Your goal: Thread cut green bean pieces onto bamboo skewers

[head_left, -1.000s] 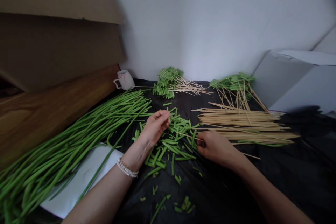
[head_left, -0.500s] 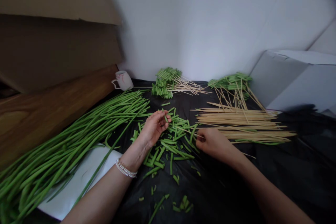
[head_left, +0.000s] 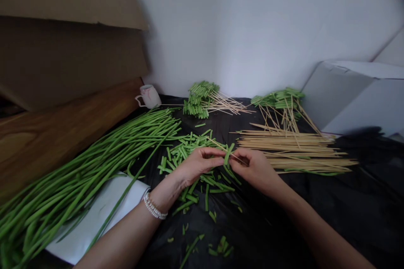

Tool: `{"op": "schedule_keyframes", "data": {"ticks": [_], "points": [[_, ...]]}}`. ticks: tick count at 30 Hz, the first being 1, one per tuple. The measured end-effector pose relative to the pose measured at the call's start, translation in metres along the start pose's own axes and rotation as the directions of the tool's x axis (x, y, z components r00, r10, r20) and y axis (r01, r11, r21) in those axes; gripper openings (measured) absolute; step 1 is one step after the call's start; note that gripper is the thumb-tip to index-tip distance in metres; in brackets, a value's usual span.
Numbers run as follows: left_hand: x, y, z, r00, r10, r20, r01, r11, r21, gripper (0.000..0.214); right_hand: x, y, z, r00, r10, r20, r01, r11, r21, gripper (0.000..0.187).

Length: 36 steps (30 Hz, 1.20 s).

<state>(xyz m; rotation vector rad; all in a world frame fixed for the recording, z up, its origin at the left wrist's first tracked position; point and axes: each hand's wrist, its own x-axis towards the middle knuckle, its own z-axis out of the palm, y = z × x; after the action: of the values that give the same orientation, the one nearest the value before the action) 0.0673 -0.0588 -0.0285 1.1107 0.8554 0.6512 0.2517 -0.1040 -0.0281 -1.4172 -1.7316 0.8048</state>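
Note:
My left hand pinches a short piece of long green bean between thumb and fingers. Closed on a thin bamboo skewer, my right hand meets the left over the heap. The skewer crosses the bean piece and points up and left; whether its tip passes through other pieces I cannot make out. Beneath and around both hands lie loose cut bean pieces. A stack of bare bamboo skewers lies just beyond my right hand.
Uncut long beans spread at the left, partly over a white sheet. Skewered bean pieces lie in a back-middle pile and a back-right pile. A mug, a cardboard box and a white box stand around.
My left hand has moved right and down from over the heap to my right hand, bringing the bean piece onto the skewer's line. My right hand has shifted slightly.

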Motion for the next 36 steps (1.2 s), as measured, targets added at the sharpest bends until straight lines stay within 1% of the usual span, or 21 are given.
{"op": "schedule_keyframes", "data": {"ticks": [5,8,10,14,18,20,24,27,31,36], "points": [[0.003,-0.009,0.004,0.999,0.021,-0.04,-0.022,1.0,-0.008,0.033,-0.001,-0.004,0.005,0.999,-0.024,-0.025,0.024,1.0,-0.011,0.014],[0.003,-0.007,0.005,0.997,0.035,-0.066,-0.04,0.996,-0.083,0.029,0.0,-0.004,0.001,0.998,-0.042,-0.043,0.041,0.999,-0.036,0.016],[0.004,-0.003,0.002,0.996,0.047,-0.075,-0.058,0.988,-0.145,0.026,0.0,-0.004,-0.004,0.995,-0.077,-0.063,0.073,0.995,-0.067,0.021],[0.005,0.005,-0.01,0.987,0.11,-0.118,-0.133,0.968,-0.214,0.024,-0.001,-0.003,-0.012,0.981,-0.174,-0.091,0.149,0.962,-0.23,0.032],[0.008,0.009,-0.021,0.973,0.122,-0.194,-0.173,0.946,-0.275,0.028,-0.004,0.001,-0.009,0.957,-0.272,-0.099,0.22,0.906,-0.36,0.029],[0.009,0.01,-0.024,0.973,0.112,-0.2,-0.174,0.929,-0.327,0.026,-0.005,0.003,-0.007,0.952,-0.293,-0.091,0.232,0.882,-0.411,0.029],[0.012,0.01,-0.027,0.98,0.091,-0.176,-0.161,0.885,-0.436,0.022,-0.005,0.006,-0.005,0.959,-0.268,-0.095,0.19,0.853,-0.485,0.03],[0.012,0.011,-0.029,0.98,0.067,-0.187,-0.152,0.859,-0.489,0.023,-0.005,0.007,-0.006,0.967,-0.242,-0.085,0.166,0.844,-0.509,0.031],[0.013,0.011,-0.029,0.978,0.034,-0.205,-0.139,0.841,-0.523,0.022,-0.005,0.006,-0.006,0.969,-0.239,-0.064,0.172,0.836,-0.521,0.032],[0.012,0.011,-0.028,0.978,0.03,-0.207,-0.139,0.835,-0.532,0.021,-0.006,0.006,-0.005,0.972,-0.226,-0.064,0.156,0.825,-0.542,0.033]]}}
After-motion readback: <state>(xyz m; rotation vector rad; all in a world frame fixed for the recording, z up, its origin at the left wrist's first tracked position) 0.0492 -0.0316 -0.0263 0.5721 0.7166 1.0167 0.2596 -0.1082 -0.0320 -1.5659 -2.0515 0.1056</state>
